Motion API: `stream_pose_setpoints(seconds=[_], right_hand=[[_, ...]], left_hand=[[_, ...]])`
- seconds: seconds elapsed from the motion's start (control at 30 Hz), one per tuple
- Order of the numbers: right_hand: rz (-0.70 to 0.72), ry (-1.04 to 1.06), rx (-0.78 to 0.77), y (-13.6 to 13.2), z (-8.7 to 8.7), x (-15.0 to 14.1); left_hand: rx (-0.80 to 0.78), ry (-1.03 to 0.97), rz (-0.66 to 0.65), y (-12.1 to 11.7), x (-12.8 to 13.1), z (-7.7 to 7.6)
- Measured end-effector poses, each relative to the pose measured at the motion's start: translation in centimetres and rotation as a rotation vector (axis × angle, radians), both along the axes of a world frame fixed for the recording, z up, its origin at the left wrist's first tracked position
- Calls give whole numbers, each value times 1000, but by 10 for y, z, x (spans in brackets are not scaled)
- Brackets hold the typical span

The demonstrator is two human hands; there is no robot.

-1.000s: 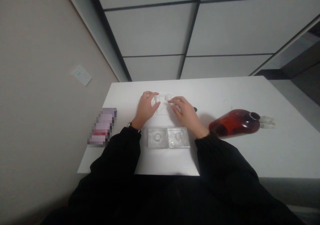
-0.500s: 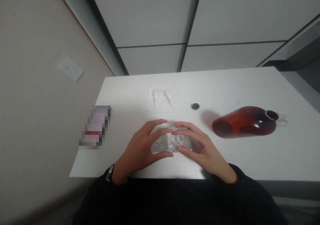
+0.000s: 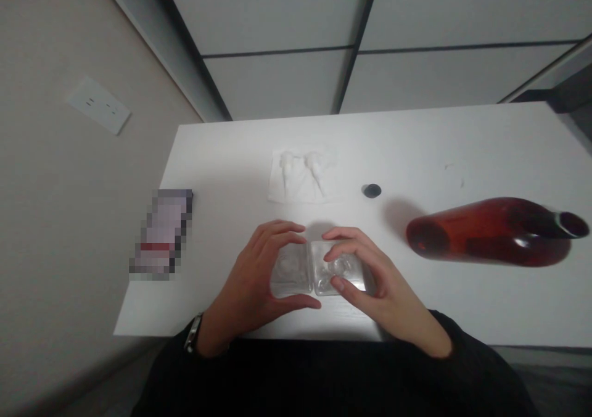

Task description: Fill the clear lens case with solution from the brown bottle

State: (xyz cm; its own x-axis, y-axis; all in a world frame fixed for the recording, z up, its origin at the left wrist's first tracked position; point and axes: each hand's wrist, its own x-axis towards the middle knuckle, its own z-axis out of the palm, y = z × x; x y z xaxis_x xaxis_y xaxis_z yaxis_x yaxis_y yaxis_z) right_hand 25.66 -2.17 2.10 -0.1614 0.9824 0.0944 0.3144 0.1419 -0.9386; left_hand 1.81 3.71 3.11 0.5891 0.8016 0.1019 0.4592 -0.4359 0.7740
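Observation:
A clear plastic box (image 3: pixel 319 275) lies on the white table as two square halves side by side, with round moulded shapes inside. My left hand (image 3: pixel 263 272) curves around the left half, fingers at its far side and thumb along the near edge. Over the right half, my right hand (image 3: pixel 370 269) is bent, thumb and fingertips at the plastic. Parts of both halves are covered by the hands. Beyond them, two white stemmed pieces (image 3: pixel 314 167) resembling earbuds lie on a white tissue (image 3: pixel 298 192).
A small dark round disc (image 3: pixel 372 190) lies right of the tissue. A large red bottle (image 3: pixel 485 232) is at the right, its open neck pointing right. A blurred-out flat object (image 3: pixel 161 232) lies near the left edge of the table (image 3: pixel 222 219). A wall stands at the left.
The clear box now shows as two halves laid apart, where before it was partly hidden between the hands. My hands have drawn slightly apart. The view has shifted.

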Motion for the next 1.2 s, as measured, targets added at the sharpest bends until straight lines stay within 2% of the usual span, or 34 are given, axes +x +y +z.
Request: stream_pose_setpoints(seconds=[0.17,0.3,0.43,0.53,0.67,0.7,0.73,0.8,0.87,0.93,1.03,1.2], right_hand=[[-34,35,-29,-3,-2,-1],[-44,88,-49,-5,-8,-2],[-113,100,42,-16,-11,-2],[-331,58,259,-33,-11,5],[-899,-15,711,-48,-11,38],[-1020,-52,764,-48,-13,50],[-1076,-87,749,-47,-16,63],[-1013,-94,584,-40,-25,88],[-823,-13,441,-31,-36,106],[-729,-2,341,-24,-46,113],[-730,-6,241,-18,-53,111],[-766,33,194,-21,-49,105]], left_hand=[[-125,-68,49,-6,-13,-11],[-165,-110,94,-10,-15,-20],[-173,-79,164,-13,-13,-22],[-188,-75,195,-17,-13,-23],[-158,-57,232,-20,-15,-28],[-151,-55,238,-21,-16,-30],[-146,-54,243,-21,-16,-31],[-144,-46,245,-20,-17,-34],[-140,-32,244,-19,-17,-36],[-133,-30,243,-18,-17,-38],[-113,-64,242,-17,-18,-41],[-126,-81,232,-17,-19,-44]])
